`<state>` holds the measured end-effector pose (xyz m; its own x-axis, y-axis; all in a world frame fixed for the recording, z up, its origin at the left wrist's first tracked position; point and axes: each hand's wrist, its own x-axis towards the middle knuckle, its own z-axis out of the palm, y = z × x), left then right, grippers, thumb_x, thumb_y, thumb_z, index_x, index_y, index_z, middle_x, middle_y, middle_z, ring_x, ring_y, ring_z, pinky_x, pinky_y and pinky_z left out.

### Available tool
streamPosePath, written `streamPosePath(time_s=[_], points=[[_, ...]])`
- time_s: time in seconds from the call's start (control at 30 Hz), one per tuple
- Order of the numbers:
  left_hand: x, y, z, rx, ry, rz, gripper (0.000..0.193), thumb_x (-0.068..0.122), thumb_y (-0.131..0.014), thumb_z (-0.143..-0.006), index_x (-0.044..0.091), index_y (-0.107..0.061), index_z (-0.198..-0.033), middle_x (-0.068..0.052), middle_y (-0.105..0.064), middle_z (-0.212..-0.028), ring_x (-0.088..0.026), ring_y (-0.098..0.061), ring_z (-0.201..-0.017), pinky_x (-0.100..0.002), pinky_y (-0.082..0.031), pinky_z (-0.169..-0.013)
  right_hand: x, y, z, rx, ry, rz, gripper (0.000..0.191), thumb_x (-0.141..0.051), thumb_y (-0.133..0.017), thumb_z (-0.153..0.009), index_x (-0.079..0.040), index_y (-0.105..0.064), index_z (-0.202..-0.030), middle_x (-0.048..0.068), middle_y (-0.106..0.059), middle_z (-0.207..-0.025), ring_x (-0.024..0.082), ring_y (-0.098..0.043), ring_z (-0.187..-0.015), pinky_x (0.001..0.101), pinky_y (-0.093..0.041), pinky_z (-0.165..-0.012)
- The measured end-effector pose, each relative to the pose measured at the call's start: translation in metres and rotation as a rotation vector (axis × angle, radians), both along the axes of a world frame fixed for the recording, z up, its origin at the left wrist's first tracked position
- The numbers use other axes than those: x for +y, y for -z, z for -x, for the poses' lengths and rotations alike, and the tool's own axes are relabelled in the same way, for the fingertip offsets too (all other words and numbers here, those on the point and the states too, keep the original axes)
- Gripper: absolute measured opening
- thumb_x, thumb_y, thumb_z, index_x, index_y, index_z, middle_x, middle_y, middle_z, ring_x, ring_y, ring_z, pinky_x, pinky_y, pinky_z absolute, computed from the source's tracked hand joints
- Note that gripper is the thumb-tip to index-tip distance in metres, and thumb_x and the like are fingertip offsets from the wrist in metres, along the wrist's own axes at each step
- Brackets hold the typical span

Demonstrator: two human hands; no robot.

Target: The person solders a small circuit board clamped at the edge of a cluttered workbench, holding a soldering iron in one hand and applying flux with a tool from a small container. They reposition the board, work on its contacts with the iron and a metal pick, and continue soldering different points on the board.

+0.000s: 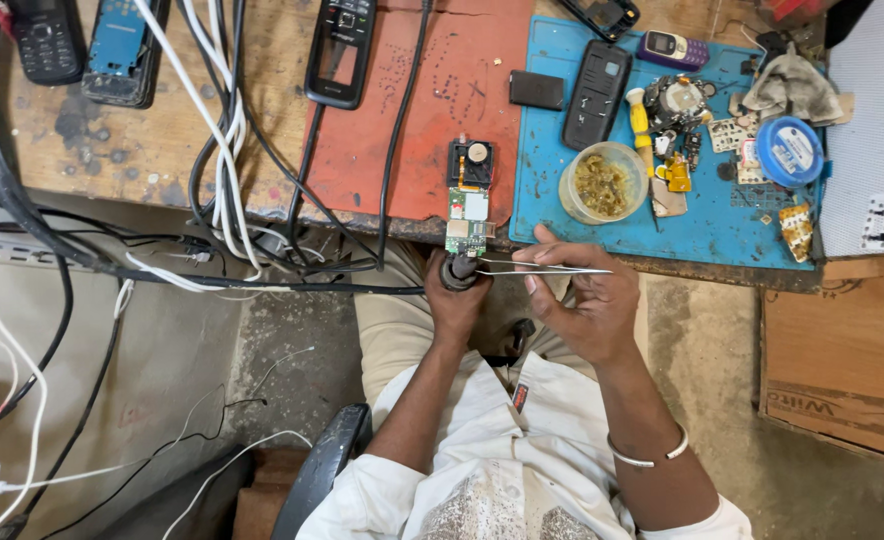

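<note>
Holding tweezers (547,269) in the right hand (587,305); thumb and forefinger are pinching the shanks near the right end, and the tips are pointing left toward the board (468,218). The tips are lying close together, and I cannot tell whether anything is sitting between them.

The left hand (454,300) is wrapping all fingers tight around a dark round tool (459,272), fist closed and the tool's end facing up just near of the board.

Board: it is lying on the near edge of the red mat (412,120), its green end overhanging the bench edge (262,215) slightly and its black module end pointing far.

Handling judgement:
- The board is looking light, thin, stiff and fragile, with small parts and a ribbon on top.
- It is best taken by its long bare edges, not by its face.
- The tweezers are looking springy and slim, so light pinch pressure is suiting them.

Pose: both forearms are coming up from the near side, with the elbows low by the torso and the wrists meeting just below the bench edge. The right wrist is bending inward, and a metal bangle (652,455) is sitting on that forearm.

Surroundings:
- A blue mat (722,220) is lying to the right.
- It is carrying a jar (603,182) of yellowish bits, a black phone shell (596,95) and small parts.
- Cables (212,150) are trailing over the bench on the left.
</note>
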<state>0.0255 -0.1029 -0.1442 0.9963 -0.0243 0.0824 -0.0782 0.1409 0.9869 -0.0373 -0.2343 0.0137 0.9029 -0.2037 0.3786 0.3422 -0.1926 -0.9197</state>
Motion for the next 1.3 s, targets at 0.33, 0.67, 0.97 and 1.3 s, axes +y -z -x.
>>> streamPosePath(time_s=[0.33,0.67,0.97,1.3], points=[[-0.004,0.014,0.0,0.049,0.063,0.048,0.04,0.005,-0.083,-0.074,0.004,-0.064,-0.11,-0.002,-0.065,-0.102,-0.013,-0.062,-0.093,-0.029,-0.052,-0.085,-0.006,0.002,0.003,0.015,-0.015,0.03,0.024,0.004,-0.071,-0.093,-0.003,-0.063,-0.114,0.007,-0.075,-0.102,0.02,-0.074,-0.11,0.0536,-0.039,-0.128],[-0.005,0.013,0.002,0.035,0.06,0.066,0.042,0.004,-0.081,-0.075,0.003,-0.064,-0.113,-0.002,-0.066,-0.104,-0.013,-0.063,-0.094,-0.029,-0.052,-0.087,-0.008,-0.001,0.004,0.03,-0.029,0.048,0.024,0.002,-0.072,-0.092,-0.003,-0.063,-0.113,0.007,-0.075,-0.103,0.019,-0.073,-0.11,0.0538,-0.038,-0.128],[-0.002,0.009,0.0,0.005,0.003,-0.031,0.034,0.006,-0.081,-0.071,0.003,-0.062,-0.099,-0.005,-0.061,-0.095,-0.016,-0.059,-0.087,-0.031,-0.05,-0.082,-0.003,-0.003,0.001,0.005,-0.038,-0.024,0.027,0.006,-0.07,-0.093,-0.003,-0.062,-0.116,0.009,-0.074,-0.107,0.02,-0.073,-0.11,0.0534,-0.038,-0.128],[-0.002,0.012,-0.002,-0.036,-0.009,-0.054,0.033,0.008,-0.079,-0.071,0.003,-0.062,-0.099,-0.007,-0.061,-0.095,-0.02,-0.059,-0.088,-0.033,-0.05,-0.083,-0.009,0.001,0.001,-0.141,0.034,-0.016,0.018,0.006,-0.067,-0.102,-0.001,-0.062,-0.119,0.01,-0.061,-0.115,0.022,-0.067,-0.104,0.0513,-0.058,-0.108]])
